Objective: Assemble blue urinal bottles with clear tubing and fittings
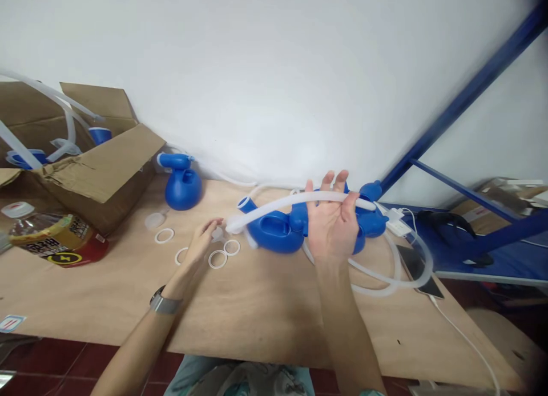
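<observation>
My right hand [331, 225] is palm up at the middle of the table, its thumb closed over a translucent white hose [282, 203] that crosses the fingers. The hose's wider end reaches left towards my left hand [205, 236], whose fingers are stretched out close together. By those fingertips is a translucent cap [217, 234]; whether they touch it, I cannot make out. Several white rings lie around, among them one ring [218, 259] below the cap. Behind the hose a blue plastic bottle [278, 236] with a handle lies on its side. More blue bottles are partly hidden by my right hand.
At left stand an open cardboard box [115, 168] with hoses and blue parts, and a drink bottle [60, 239]. A blue bottle [184, 188] stands by the wall. A phone [419, 270], power strip [398, 226] and coiled hose are at right, beside a blue metal frame [454, 88].
</observation>
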{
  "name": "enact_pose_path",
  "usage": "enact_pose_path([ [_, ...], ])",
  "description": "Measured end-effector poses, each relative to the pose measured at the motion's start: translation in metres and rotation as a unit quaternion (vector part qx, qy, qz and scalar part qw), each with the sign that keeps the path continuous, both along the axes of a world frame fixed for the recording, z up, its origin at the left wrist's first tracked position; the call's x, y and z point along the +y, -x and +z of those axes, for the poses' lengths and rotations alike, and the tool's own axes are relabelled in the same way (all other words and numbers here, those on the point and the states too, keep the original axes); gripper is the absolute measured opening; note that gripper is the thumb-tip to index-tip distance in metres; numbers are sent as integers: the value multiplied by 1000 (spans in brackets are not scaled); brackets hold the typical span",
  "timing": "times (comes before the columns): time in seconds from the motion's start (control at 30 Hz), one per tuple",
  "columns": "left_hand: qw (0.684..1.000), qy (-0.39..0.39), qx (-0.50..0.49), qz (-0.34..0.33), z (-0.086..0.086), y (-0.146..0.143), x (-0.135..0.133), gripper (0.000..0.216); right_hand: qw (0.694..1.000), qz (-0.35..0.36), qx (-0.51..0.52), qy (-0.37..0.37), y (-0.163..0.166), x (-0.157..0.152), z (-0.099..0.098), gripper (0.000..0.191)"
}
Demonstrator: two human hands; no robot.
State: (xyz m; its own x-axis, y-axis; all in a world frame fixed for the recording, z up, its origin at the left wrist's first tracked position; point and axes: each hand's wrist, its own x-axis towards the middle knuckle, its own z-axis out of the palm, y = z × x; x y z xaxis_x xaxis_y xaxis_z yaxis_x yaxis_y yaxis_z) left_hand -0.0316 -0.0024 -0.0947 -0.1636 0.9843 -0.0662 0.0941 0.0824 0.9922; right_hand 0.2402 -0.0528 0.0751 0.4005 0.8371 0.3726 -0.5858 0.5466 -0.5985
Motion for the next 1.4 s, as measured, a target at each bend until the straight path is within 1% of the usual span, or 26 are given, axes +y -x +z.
enact_pose_path([
  [0.07,999,29,-23,-21,8,2,-7,63,1000,15,-11,15,8,-2,-7,24],
  [0.13,985,112,-72,-110,22,3,-12,73,998,39,-27,29,17,-7,-11,25],
  [0.2,944,204,-159,-204,39,2,-14,73,996,74,-45,34,24,-13,-18,26],
  [0.23,923,236,-211,-221,46,1,-13,68,993,96,-54,36,27,-16,-22,26],
  [0.27,908,252,-262,-210,52,0,-12,60,990,121,-61,36,29,-19,-28,25],
  [0.33,889,267,-343,-144,61,0,-7,40,981,173,-82,37,27,-24,-45,25],
  [0.4,884,273,-369,-86,67,5,0,21,964,225,-140,25,17,-25,-65,32],
  [0.47,890,269,-362,-68,72,13,8,13,933,246,-262,-14,-1,-22,-84,45],
  [0.5,895,261,-356,-65,75,17,12,13,910,226,-344,-39,-13,-19,-92,52],
  [0.57,904,233,-352,-62,82,24,19,9,840,120,-524,-71,-36,-10,-104,59],
  [0.63,929,184,-319,-44,88,27,25,11,760,-31,-644,-82,-54,1,-112,43],
  [0.67,946,156,-283,-29,90,27,28,15,727,-100,-674,-83,-60,8,-115,32],
  [0.7,964,127,-234,-12,90,27,31,21,705,-164,-685,-79,-64,14,-118,23],
  [0.73,979,99,-176,3,89,27,33,29,693,-216,-684,-69,-66,19,-121,19],
  [0.77,991,72,-113,12,87,27,35,36,690,-259,-674,-49,-68,25,-125,20],
  [0.8,998,49,-49,11,84,28,37,41,697,-291,-655,-22,-68,30,-130,29],
  [0.83,999,30,16,4,82,30,38,44,715,-308,-628,8,-69,34,-136,43],
  [0.87,997,16,78,-7,79,32,38,46,741,-305,-598,35,-69,37,-142,60],
  [0.93,982,6,186,-31,77,39,36,52,799,-246,-545,66,-72,42,-155,91],
  [0.97,974,6,224,-42,77,43,35,56,818,-208,-531,74,-74,44,-162,102],
  [1.0,966,5,252,-55,77,47,33,60,830,-174,-524,82,-75,45,-168,110],
  [1.07,953,-6,291,-86,80,51,32,64,834,-126,-525,116,-78,47,-178,121],
  [1.17,942,-46,300,-141,85,49,38,66,839,-74,-509,181,-78,50,-184,124],
  [1.27,935,-88,265,-217,91,34,51,59,843,-22,-500,196,-77,56,-187,124],
  [1.33,923,-96,242,-283,94,21,59,49,838,-3,-508,200,-78,59,-189,116],
  [1.4,910,-98,229,-332,94,12,63,44,831,1,-515,211,-78,61,-193,99],
])
